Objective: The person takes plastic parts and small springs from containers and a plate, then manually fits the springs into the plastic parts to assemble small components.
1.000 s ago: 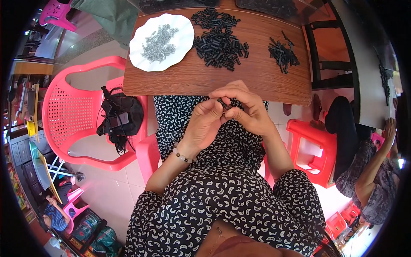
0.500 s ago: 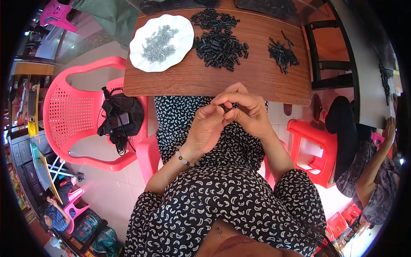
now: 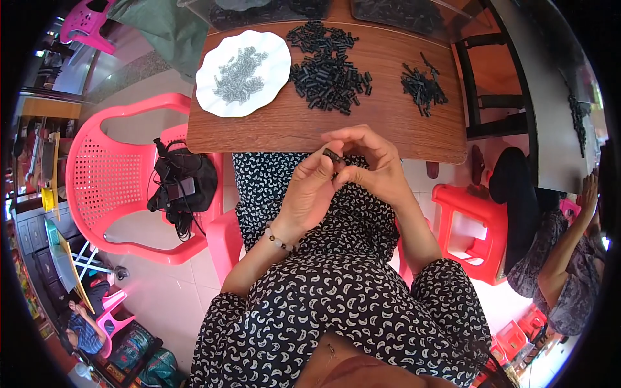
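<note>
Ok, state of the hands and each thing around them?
Small black cylindrical part: pinched in left fingers
Right fingers: curled beside it, contact unclear
White scalloped plate: bearing loose, small clear pieces
Black cylindrical pieces: heaped loose
Thin black pieces: in a smaller pile
Pink perforated plastic chair: black bag on it

Small black cylinder [image 3: 333, 156]: short, dark, finer details too small to tell
Pose: tilted, slanting down rightward
Place: at the left hand's [image 3: 312, 189] thumb and fingertips
</note>
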Tool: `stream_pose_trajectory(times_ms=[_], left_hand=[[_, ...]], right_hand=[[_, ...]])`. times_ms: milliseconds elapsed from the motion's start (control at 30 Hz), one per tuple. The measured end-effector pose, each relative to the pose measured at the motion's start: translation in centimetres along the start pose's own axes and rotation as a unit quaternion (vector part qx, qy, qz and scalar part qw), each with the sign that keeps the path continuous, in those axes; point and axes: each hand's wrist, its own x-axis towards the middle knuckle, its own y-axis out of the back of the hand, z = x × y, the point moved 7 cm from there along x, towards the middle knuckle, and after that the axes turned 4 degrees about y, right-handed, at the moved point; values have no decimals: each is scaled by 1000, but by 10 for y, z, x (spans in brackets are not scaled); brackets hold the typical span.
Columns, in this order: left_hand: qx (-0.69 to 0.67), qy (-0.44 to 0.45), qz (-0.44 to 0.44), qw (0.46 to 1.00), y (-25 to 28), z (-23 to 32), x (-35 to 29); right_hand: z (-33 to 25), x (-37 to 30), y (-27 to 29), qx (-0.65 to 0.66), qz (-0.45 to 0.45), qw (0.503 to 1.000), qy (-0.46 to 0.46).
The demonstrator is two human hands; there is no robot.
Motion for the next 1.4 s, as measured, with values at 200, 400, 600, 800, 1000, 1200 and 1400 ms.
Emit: stream_pose_trajectory(times_ms=[200,400,600,800,1000,1200,1400], left_hand=[[6,-9,5,1000,3,5,2],[2,5,12,1000,4,2,2],[-5,18,8,1000,10,-3,2],[-18,45,11,999,11,-2,6],[-8,30,58,998,16,13,12],[-89,51,140,985,44,23,21],[-80,52,144,985,42,22,21]], right_hand=[[6,-2,6,11,23,999,-29],[4,-2,5,-40,22,999,-6],[5,-1,6,-102,4,995,19],[9,-3,7,-42,74,996,-35],[-10,9,27,-145,135,979,46],[-69,48,70,-306,208,923,102],[-126,129,122,-480,275,794,252]])
